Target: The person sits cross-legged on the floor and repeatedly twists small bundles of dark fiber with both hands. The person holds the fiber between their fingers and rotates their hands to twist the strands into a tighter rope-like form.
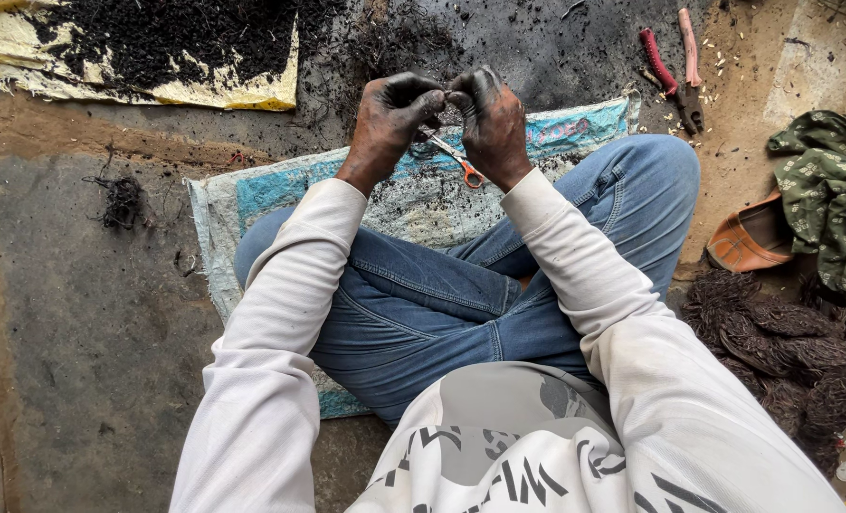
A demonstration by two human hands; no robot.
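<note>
small dark piece, pinched between the fingertips of both hands above the far edge of the woven sack; too small and blackened to identify. left hand (389, 119): soot-black, fingers curled shut on the piece. right hand (492, 119): equally blackened, fingertips closed on the same piece, touching the left hand. scissors (456, 160): orange handles, hanging just beneath the right hand; whether that hand grips them cannot be told. woven sack (413, 204): pale with blue print, spread on the floor under crossed legs in blue jeans. black debris heap (157, 38): on a yellowish sheet at the floor's far left corner. red-handled pliers (674, 66): on the floor beyond the right knee. dark fibre bundles (774, 347): piled at the right edge. green patterned cloth (826, 195): far right, beside a brown shoe (746, 242).
</note>
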